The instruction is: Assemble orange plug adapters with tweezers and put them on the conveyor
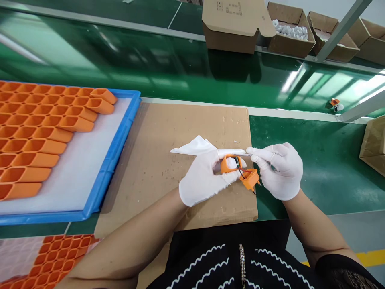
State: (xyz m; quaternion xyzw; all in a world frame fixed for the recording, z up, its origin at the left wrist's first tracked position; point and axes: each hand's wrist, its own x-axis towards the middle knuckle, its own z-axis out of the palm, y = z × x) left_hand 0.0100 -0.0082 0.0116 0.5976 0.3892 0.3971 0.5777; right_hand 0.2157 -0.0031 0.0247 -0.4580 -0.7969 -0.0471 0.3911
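My left hand (207,176), in a white glove, grips an orange housing (226,163) with something white and a small circuit board inside. Dark wires run from it to an orange plug part (250,179) with metal pins, which hangs just right of my left fingers. In my right hand (278,168), also gloved, the fingers pinch a thin metal tool (240,155) lying across the top of the housing, its far end by my left index finger. A folded white cloth (197,145) rests on the cardboard sheet (168,132) behind my left hand.
At the left, a blue tray (112,160) bears rows of orange housings (42,146). More orange housings (57,257) sit lower left. Cardboard boxes (230,38) line the back, one with white parts (290,31). A small orange piece (334,102) lies back right, near a metal post (363,105).
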